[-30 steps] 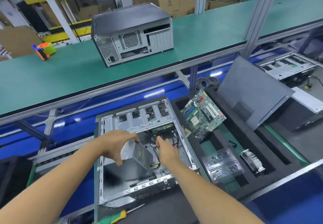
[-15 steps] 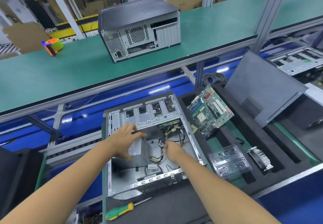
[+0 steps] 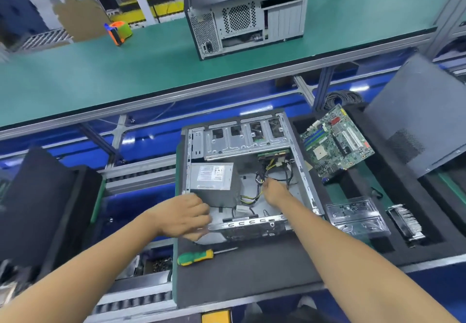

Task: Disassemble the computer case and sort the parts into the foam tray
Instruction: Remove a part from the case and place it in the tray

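Observation:
The open computer case (image 3: 306, 171) lies on its side on a black mat. Inside, a grey power supply (image 3: 214, 181) sits at the left, with yellow and black cables (image 3: 264, 171) running off to its right. My left hand (image 3: 184, 216) grips the near left rim of the case, fingers curled over it. My right hand (image 3: 274, 191) reaches into the case and pinches the cable bundle. To the right, the black foam tray (image 3: 378, 169) holds a green motherboard (image 3: 335, 143), a clear plastic part (image 3: 355, 216) and a finned heat sink (image 3: 406, 224).
A green-and-yellow screwdriver (image 3: 199, 257) lies on the mat (image 3: 252, 277) in front of the case. A grey side panel (image 3: 418, 116) leans on the tray's far right. On the green shelf above stand a closed computer case (image 3: 247, 12) and an orange tape dispenser (image 3: 118, 31).
The power supply, held tilted by my left hand before, now lies flat in the case. My left hand has moved back to the near rim. My right hand stays at the cables.

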### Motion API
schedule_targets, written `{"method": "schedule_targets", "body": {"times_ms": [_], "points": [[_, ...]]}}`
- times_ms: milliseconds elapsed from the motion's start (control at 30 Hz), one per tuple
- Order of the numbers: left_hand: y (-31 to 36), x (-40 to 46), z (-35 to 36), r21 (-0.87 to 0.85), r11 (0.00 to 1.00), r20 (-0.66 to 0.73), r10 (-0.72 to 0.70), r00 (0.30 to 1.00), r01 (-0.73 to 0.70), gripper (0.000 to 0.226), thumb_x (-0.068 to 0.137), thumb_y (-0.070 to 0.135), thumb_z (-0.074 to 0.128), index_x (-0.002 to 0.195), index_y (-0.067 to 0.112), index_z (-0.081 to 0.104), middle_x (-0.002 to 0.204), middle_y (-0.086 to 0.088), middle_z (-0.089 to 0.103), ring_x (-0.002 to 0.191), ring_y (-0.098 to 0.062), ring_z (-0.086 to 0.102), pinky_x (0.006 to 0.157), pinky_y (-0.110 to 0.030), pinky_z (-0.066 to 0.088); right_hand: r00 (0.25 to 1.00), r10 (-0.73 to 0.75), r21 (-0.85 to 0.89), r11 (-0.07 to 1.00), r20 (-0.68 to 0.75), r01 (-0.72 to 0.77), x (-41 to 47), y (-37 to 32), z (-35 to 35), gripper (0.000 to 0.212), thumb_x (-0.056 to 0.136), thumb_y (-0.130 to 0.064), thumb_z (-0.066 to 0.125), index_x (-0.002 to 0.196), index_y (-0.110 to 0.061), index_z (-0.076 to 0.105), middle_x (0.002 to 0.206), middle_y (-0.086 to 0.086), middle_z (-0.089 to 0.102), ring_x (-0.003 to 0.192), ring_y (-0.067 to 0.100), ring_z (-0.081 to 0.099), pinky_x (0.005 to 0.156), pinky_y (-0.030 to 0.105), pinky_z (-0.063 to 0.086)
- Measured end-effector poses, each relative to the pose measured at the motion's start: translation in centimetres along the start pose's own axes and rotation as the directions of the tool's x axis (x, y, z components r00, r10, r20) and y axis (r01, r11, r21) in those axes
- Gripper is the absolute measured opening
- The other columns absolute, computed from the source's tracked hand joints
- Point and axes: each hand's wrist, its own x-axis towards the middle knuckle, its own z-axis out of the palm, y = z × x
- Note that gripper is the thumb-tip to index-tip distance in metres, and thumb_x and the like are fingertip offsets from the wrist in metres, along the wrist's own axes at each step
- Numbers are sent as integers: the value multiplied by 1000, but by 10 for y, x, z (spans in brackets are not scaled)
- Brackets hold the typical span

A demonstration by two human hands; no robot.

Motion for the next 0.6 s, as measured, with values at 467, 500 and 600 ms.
{"method": "schedule_targets", "body": {"times_ms": [467,500,600], "points": [[118,-49,77,290,955,567,-225,792,64,39,99,34,41,129,20,60,119,0,65,113,-20,59,97,-36,30,998,57,78,995,-1,-57,-4,-2,-1,17,103,-3,46,116,-6,55,133,23,59,123,37,57,81,32,47],[118,-45,75,270,961,588,-208,782,52,36,96,28,40,123,19,61,117,-1,66,112,-21,60,97,-36,33,998,65,114,991,20,-66,-5,0,1,21,102,0,48,122,-2,53,134,22,59,121,36,59,85,33,51],[116,-39,71,203,977,643,-186,743,69,30,96,26,45,116,16,64,114,-4,68,110,-22,62,99,-32,46,995,100,143,984,24,-103,-5,-1,2,31,100,4,48,131,3,52,131,20,60,111,31,61,93,39,53]]}}
